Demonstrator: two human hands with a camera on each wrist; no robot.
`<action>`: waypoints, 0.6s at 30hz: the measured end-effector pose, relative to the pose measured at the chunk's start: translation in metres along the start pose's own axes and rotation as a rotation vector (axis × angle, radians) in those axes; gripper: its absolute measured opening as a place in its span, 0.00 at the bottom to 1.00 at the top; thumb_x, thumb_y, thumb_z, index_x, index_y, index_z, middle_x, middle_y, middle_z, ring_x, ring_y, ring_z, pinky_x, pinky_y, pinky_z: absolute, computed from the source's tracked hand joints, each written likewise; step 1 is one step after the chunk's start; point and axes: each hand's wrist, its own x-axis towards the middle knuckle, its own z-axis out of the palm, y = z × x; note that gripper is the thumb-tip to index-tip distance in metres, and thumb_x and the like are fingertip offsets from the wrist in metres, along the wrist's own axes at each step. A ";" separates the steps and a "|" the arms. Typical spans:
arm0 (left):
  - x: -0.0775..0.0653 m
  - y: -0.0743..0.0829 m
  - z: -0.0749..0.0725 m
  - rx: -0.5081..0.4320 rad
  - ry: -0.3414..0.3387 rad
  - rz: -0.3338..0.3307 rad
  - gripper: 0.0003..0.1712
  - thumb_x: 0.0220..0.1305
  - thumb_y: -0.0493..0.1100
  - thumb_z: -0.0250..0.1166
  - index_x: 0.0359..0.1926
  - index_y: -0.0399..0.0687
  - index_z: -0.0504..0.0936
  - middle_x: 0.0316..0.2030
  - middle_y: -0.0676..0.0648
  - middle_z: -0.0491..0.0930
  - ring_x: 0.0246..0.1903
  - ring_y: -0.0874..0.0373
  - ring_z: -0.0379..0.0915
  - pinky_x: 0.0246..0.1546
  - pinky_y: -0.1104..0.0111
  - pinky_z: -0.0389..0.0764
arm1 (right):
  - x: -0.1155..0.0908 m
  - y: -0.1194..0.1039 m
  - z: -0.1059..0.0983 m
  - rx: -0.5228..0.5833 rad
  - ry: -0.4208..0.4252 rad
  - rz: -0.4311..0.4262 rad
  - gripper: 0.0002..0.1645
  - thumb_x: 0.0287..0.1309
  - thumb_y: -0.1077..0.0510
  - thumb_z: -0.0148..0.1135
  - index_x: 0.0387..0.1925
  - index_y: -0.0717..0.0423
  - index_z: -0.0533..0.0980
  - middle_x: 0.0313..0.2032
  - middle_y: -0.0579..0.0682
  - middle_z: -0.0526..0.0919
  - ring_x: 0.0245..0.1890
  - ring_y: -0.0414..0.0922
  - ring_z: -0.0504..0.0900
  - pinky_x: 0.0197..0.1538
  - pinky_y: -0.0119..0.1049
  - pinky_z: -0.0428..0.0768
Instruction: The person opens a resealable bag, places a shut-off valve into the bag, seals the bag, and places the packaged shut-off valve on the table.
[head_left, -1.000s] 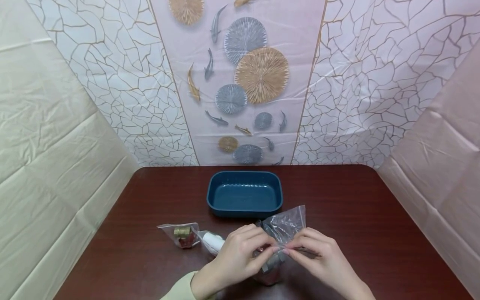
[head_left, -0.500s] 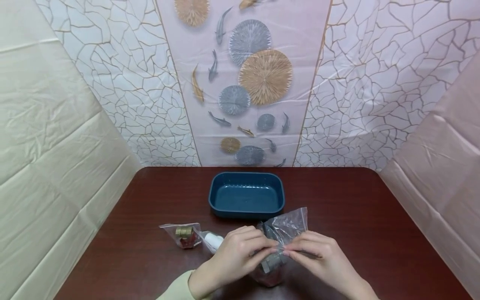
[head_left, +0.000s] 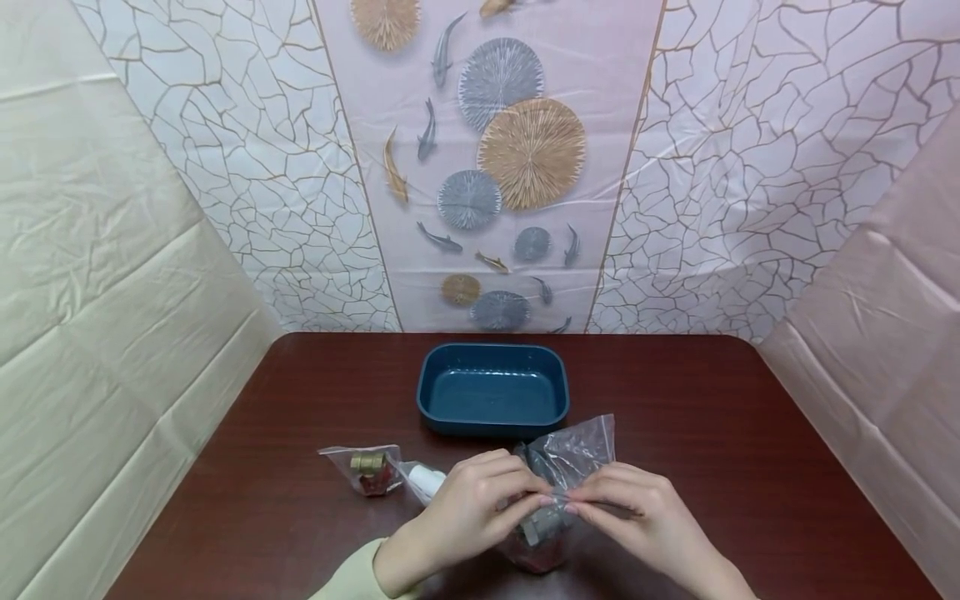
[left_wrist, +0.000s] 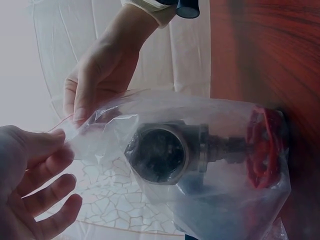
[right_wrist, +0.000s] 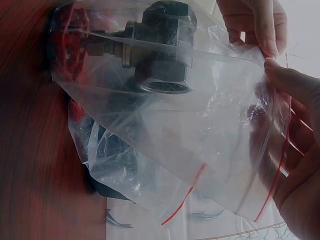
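Note:
A clear zip bag (head_left: 588, 442) stands on the table, held up between both hands. Inside it is a metal gate valve (left_wrist: 162, 154) with a red handwheel (left_wrist: 263, 147), wheel end down. My left hand (head_left: 483, 504) pinches the bag's mouth (right_wrist: 272, 105) between thumb and forefinger. Right beside it, my right hand (head_left: 645, 512) pinches the same edge, the thumbs almost meeting. In the left wrist view, the other fingers of the left hand (left_wrist: 37, 185) are loosely bent. Whether the seal is closed along its length cannot be told.
Behind the hands stands a blue rectangular tray (head_left: 491, 398). To the left lie a bag with a brass fitting (head_left: 367, 464) and red part, and another bag with a white piece (head_left: 427, 482), partly hidden by the left hand. Another bag with a red strip (right_wrist: 185, 202) shows behind.
The head view shifts slightly at first, then steadies. Both hands keep pinching the bag's mouth in nearly the same spot, with only small finger movements.

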 end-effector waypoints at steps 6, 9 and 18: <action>-0.001 0.001 0.001 -0.006 0.012 -0.014 0.03 0.66 0.42 0.69 0.40 0.53 0.87 0.36 0.60 0.84 0.35 0.71 0.74 0.40 0.82 0.73 | 0.000 0.000 0.001 0.018 0.012 0.003 0.06 0.64 0.57 0.68 0.39 0.54 0.87 0.34 0.44 0.86 0.33 0.36 0.81 0.35 0.21 0.77; 0.000 0.001 0.002 -0.002 0.025 -0.010 0.03 0.66 0.42 0.70 0.40 0.53 0.88 0.35 0.61 0.84 0.34 0.70 0.73 0.39 0.82 0.73 | -0.001 -0.001 0.001 0.022 0.012 0.013 0.06 0.63 0.58 0.69 0.39 0.54 0.87 0.34 0.45 0.86 0.34 0.36 0.82 0.36 0.21 0.77; 0.001 0.000 0.005 0.000 0.054 -0.001 0.03 0.65 0.41 0.70 0.38 0.53 0.88 0.35 0.61 0.84 0.31 0.70 0.72 0.36 0.82 0.72 | 0.000 -0.001 0.002 0.030 0.018 0.000 0.04 0.63 0.59 0.69 0.39 0.54 0.86 0.34 0.44 0.86 0.33 0.36 0.81 0.35 0.21 0.76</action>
